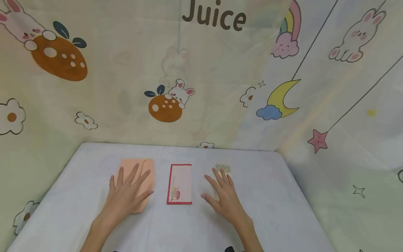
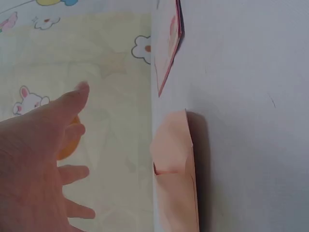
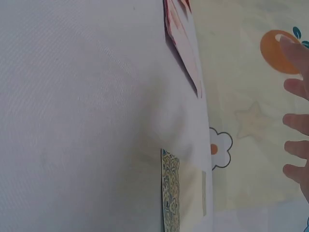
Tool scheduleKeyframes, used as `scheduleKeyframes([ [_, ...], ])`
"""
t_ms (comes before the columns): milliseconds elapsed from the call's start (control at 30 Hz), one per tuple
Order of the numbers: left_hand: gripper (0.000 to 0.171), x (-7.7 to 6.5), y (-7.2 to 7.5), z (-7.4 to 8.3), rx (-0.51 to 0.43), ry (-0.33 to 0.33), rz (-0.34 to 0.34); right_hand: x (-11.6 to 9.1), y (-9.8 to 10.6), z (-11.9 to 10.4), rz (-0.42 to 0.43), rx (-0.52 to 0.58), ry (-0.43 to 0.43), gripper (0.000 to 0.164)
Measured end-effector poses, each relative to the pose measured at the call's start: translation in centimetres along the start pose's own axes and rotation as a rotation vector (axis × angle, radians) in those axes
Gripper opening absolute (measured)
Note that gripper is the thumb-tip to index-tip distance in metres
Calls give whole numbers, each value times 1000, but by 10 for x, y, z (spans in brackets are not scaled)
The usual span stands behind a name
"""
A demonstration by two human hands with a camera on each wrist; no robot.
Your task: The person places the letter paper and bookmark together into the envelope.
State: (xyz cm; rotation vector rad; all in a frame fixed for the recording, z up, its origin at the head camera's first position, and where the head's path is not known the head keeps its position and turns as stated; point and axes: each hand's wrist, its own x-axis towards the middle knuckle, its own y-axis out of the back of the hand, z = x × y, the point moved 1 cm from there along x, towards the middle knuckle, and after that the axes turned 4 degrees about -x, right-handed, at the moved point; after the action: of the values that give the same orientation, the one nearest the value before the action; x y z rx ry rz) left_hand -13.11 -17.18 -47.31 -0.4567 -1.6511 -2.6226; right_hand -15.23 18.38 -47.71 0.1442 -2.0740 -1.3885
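With fingers spread, my left hand (image 1: 122, 196) hovers over a peach paper envelope (image 1: 149, 182) at the left of the table. The left wrist view shows the envelope (image 2: 176, 159) lying flap up, with space between it and the left hand (image 2: 43, 150). My right hand (image 1: 226, 199) hangs above a small cream paper with a green patterned band (image 1: 226, 167), hiding much of it. In the right wrist view, this paper (image 3: 193, 191) lies below the straight fingers of the right hand (image 3: 300, 96). A red-edged pink card (image 1: 182, 180) with a small printed picture lies between the hands.
A white cloth covers the table (image 1: 176, 227). Behind it and along both sides hang printed fabric sheets (image 1: 126, 70) with rabbits, flowers and a moon. The papers lie apart in a row toward the table's far edge.
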Motion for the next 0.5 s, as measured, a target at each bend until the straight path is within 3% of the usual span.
scheduleKeyframes([
  [233, 72, -2, -5, -10, -10, 105, -40, 2, -9, -6, -3, 28, 15, 65],
  [500, 73, -10, -12, -24, -60, 229, -126, 2, -24, -21, -92, 72, -6, 64],
])
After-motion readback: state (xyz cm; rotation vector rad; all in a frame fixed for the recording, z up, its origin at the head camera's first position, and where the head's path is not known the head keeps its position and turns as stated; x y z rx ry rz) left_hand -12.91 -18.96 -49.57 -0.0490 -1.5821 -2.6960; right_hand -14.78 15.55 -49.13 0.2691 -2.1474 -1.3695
